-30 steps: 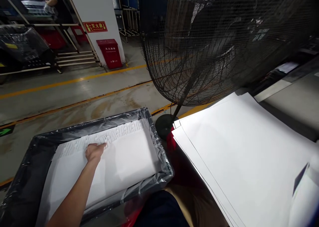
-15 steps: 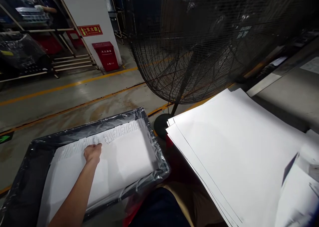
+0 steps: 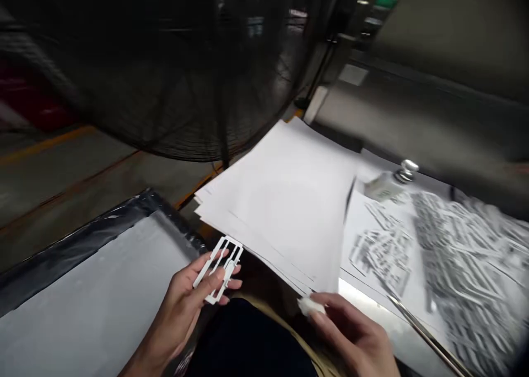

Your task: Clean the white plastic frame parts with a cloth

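Your left hand (image 3: 177, 311) holds a white plastic runner frame (image 3: 227, 268) between thumb and curled fingers, its long axis tilted up and away toward the stack of white paper sheets (image 3: 281, 206). Your right hand (image 3: 351, 333) pinches a small white piece (image 3: 309, 306) just below the stack's near edge; it is possibly a plastic offcut, though blur hides its shape. The frame lies well apart from the right hand, beside a black-lined tray (image 3: 82, 240).

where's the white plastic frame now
In the head view, lower centre, the white plastic frame is in the left hand, just below the near edge of the white paper stack.
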Available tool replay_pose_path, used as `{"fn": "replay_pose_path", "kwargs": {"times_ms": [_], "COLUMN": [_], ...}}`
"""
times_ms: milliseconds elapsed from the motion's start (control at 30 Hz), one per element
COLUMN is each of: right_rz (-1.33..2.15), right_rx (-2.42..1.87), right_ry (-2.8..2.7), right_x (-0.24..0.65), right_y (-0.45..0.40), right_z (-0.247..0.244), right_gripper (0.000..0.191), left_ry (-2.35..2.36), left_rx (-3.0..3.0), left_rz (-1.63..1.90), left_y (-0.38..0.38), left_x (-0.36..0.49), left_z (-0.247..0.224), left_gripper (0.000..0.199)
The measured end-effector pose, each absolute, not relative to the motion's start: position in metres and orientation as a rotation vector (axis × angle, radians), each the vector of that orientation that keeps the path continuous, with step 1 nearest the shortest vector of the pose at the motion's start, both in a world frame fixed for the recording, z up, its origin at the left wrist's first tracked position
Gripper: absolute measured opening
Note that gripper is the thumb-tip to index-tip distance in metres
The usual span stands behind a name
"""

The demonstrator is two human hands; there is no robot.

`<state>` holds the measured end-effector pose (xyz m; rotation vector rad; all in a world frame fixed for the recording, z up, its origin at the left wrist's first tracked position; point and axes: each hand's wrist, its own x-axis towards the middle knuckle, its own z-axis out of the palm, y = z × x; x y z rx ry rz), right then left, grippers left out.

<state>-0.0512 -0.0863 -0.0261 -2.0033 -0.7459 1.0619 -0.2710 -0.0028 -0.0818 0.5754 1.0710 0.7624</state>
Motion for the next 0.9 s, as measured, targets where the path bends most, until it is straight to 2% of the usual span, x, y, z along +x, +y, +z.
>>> {"fn": "replay_pose_path", "kwargs": {"times_ms": [267, 533, 733, 900], "right_rz": [1.033, 0.844, 0.892, 0.666], "right_rx": [-1.793, -1.696, -1.628, -1.605], "right_ry": [-0.934, -1.181, -1.215, -1.379], "right_x": [-0.039, -0.036, -0.047, -0.043], "right_y": [-0.077, -0.059, -0.051, -0.049], "right_z": [-0.029, -0.028, -0.036, -0.033], "right_gripper": [0.029, 0.012, 0.017, 0.015], "left_ry": [0.860, 0.783, 0.820, 0.931], "left_rx": [0.762, 0.853, 1.026, 1.415], "left_rz": [0.480, 0.403, 0.382, 0.437], "left_y": [-0.006, -0.008, -0.007, -0.011], "left_x": [-0.216, -0.198, -0.189, -0.185], "left_z": [-0.067, -0.073, -0.071, -0.069], "left_gripper": [0.048, 0.046, 0.043, 0.035]}}
